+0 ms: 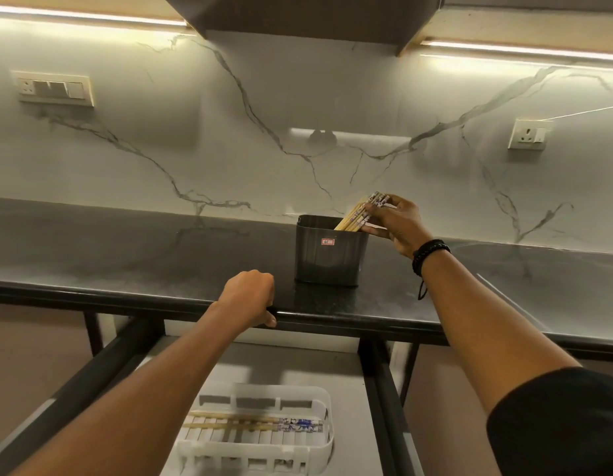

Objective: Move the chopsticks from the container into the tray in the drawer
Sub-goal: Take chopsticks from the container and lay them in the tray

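A dark grey container [327,259] with a small red label stands on the black countertop. Several wooden chopsticks [358,214] with patterned tops lean out of its right side. My right hand [398,223] is at the container's upper right, fingers pinching the patterned ends of the chopsticks. My left hand [252,297] grips the front edge of the countertop, fingers curled over it. Below, in the open drawer, a white slotted tray [319,396] holds a pair of chopsticks [253,422] lying flat, patterned ends to the right.
The black countertop [126,255] runs left to right against a marble-patterned wall with a switch plate [54,88] and a socket [528,134]. The drawer's dark rails [380,389] flank the tray. Cabinets hang overhead.
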### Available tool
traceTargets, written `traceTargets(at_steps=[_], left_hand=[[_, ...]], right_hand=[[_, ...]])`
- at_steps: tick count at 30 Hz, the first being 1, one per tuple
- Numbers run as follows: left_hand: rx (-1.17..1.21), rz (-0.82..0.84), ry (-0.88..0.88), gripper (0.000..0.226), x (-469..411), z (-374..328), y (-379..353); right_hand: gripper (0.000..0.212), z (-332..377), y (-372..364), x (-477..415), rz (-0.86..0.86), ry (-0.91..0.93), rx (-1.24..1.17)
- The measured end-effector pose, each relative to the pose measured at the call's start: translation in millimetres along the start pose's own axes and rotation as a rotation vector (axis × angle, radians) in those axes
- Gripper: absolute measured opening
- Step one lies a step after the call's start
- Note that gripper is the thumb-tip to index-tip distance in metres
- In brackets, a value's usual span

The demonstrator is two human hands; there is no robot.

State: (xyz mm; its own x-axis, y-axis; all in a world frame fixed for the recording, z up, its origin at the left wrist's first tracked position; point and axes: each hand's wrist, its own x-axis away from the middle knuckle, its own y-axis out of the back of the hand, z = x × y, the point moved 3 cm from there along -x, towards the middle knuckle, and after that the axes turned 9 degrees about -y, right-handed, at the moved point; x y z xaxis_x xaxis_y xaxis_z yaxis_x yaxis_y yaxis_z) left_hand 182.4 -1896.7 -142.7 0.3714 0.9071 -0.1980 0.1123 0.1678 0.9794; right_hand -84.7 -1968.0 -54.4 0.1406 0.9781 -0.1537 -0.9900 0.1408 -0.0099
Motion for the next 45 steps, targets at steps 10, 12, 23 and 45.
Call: traceTargets(at_steps=[10,12,23,45], left_hand=[[-0.028,-0.031,-0.004,0.039,-0.5,1.2,-0.6],[-0.027,-0.029,-0.011,0.038,-0.7,1.9,-2.4],[0.058,-0.119,-0.002,0.025,16.5,1.9,-19.1],[1.107,-0.639,0.154,0.036,78.7,-33.7,-33.4]], right_hand=[[0.022,4.8,4.3,5.8,-0.041,0.022,-0.037],[0.024,10.2,5.7,8.7,-0.060,0.045,-0.044],[0.022,45.9,29.9,44.8,-0.193,0.187,-0.108],[0.024,-0.4,9.5,172.1,-0.270,0.208,-0.738]])
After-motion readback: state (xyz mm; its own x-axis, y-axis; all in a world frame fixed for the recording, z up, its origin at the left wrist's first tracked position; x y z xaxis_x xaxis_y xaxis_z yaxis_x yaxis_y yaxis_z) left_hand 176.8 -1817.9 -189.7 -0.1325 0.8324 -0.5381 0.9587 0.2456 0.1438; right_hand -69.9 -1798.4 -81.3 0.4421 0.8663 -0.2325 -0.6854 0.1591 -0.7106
